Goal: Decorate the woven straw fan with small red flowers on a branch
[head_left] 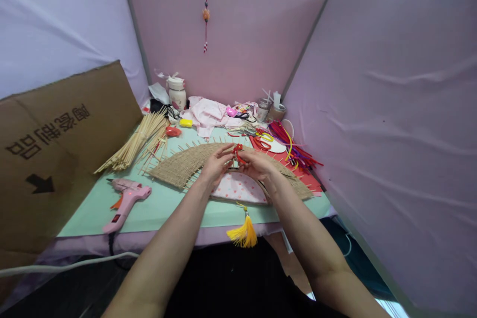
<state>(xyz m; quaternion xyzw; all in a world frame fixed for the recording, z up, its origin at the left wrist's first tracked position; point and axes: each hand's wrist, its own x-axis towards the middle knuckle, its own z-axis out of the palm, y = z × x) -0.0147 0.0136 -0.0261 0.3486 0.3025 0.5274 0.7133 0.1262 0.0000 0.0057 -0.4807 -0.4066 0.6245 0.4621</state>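
Both hands meet over the middle of a woven straw fan (179, 166) lying flat on the mint-green table mat (164, 206). My left hand (216, 164) and my right hand (259, 165) pinch a small red knotted ornament (237, 151) between their fingertips, just above the fan's top edge. Under my wrists lies a pink dotted half-circle of fabric (238, 189). A yellow tassel (244, 232) hangs from the fan over the table's front edge.
A pink glue gun (126, 201) lies front left, its cord trailing off the table. A bundle of bamboo sticks (137, 141) and a cardboard sheet (55, 149) sit left. Pink cloth (208, 112), jars, scissors and coloured pipe cleaners (294, 146) crowd the back and right.
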